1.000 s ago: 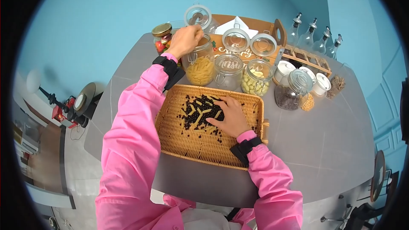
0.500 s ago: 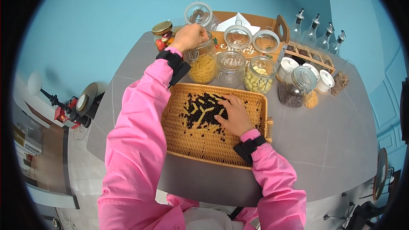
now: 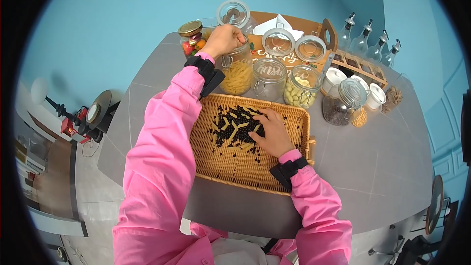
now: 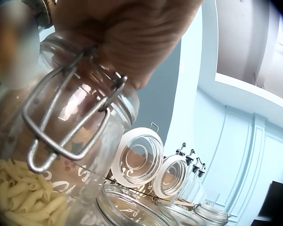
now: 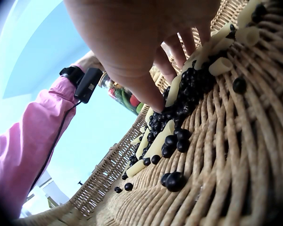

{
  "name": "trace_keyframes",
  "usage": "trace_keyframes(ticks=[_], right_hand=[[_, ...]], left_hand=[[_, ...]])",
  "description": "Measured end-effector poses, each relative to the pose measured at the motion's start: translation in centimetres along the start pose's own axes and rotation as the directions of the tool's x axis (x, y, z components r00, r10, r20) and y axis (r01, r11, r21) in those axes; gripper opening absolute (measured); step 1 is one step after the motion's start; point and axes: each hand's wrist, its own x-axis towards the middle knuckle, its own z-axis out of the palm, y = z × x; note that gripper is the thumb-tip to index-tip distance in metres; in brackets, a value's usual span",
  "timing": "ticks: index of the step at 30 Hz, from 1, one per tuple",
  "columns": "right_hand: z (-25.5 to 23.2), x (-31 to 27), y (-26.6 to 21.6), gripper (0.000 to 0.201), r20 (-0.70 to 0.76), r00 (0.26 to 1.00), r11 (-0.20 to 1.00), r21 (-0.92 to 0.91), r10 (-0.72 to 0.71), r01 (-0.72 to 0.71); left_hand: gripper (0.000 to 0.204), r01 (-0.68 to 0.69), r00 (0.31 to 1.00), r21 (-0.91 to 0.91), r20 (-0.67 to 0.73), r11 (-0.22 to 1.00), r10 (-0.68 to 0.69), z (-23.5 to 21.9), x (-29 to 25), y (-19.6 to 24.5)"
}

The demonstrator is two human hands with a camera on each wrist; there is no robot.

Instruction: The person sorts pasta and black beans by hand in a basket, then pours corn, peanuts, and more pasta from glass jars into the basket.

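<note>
My left hand (image 3: 223,40) is over the mouth of a tall glass jar of penne pasta (image 3: 237,77), its wire clasp (image 4: 68,117) hanging just below the hand in the left wrist view. The fingertips are hidden at the mouth, so I cannot tell whether they hold anything. Inside the wicker basket (image 3: 221,171), my right hand (image 3: 274,135) rests with thumb and fingers spread on a bed of black beans (image 5: 193,87). Pale penne pieces (image 3: 233,131) lie scattered among the beans. In the right wrist view, the thumb tip touches the pile.
Behind the basket stand an open glass jar (image 3: 269,82) and a jar of pale green beans (image 3: 300,88). A dark-filled jar (image 3: 336,108) is to the right, before white-lidded canisters (image 3: 333,78) and glass bottles (image 3: 360,41). A gold-lidded jar (image 3: 190,29) sits at the left.
The left hand stays at the pasta jar's mouth, and the right hand stays on the beans with little shift. The whole head view has drifted slightly.
</note>
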Motion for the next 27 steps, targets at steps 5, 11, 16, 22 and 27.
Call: trace_keyframes(ticks=[5, 11, 16, 22, 27], right_hand=[[0.1, 0.0, 0.2, 0.043, -0.002, 1.000, 1.000, -0.004, -0.007, 0.007], [-0.1, 0.1, 0.3, 0.041, -0.007, 1.000, 1.000, -0.009, -0.022, 0.022], [-0.1, 0.2, 0.3, 0.041, 0.005, 1.000, 1.000, 0.001, 0.005, -0.005], [-0.2, 0.4, 0.1, 0.039, -0.027, 1.000, 1.000, 0.026, -0.011, 0.011], [-0.8, 0.9, -0.3, 0.020, -0.122, 0.989, 0.981, 0.182, 0.088, -0.065]], left_hand=[[0.014, 0.026, 0.998, 0.077, -0.065, 0.997, -0.021, 0.2, -0.3, 0.2], [0.015, -0.009, 0.959, 0.172, -0.277, 0.985, 0.057, 0.6, -1.3, 0.6], [0.010, -0.249, 0.720, 0.291, -0.582, 0.924, 0.378, -0.3, -5.7, 3.5], [0.012, -0.018, 0.982, -0.289, -0.183, 0.957, -0.037, 0.5, -12.8, 2.1], [0.010, 0.296, 0.953, -0.591, 0.234, 0.751, -0.191, 2.7, -15.5, -0.1]])
